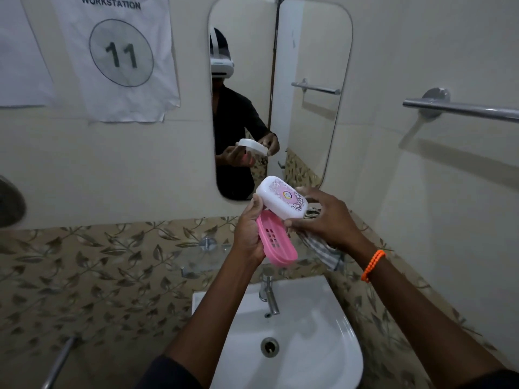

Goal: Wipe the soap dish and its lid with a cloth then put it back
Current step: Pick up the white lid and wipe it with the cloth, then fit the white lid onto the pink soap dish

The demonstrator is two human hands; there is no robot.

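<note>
Above white basin (pixel 323 357), left hand (pixel 248 234) grips slotted pink dish (pixel 276 242), right hand (pixel 328 220) grips glossy white lid (pixel 283 199), striped cloth (pixel 323 248)

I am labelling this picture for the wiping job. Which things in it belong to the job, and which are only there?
For the job:
pink soap dish in the left hand
white lid and striped cloth in the right hand

Only there:
sink
tap
mirror
towel bar
paper sign

Cream walls (pixel 421 37) filled the upper frame, with a leaf-patterned tile band (pixel 98 262) running beneath. A rounded mirror (pixel 309 66) hung at top centre, a paper sign (pixel 120 51) reading "WORKSTATION 11" at upper left, a chrome towel bar (pixel 460 108) at right. A white basin (pixel 309 346) with a chrome tap (pixel 269 296) sat at lower centre.
</note>
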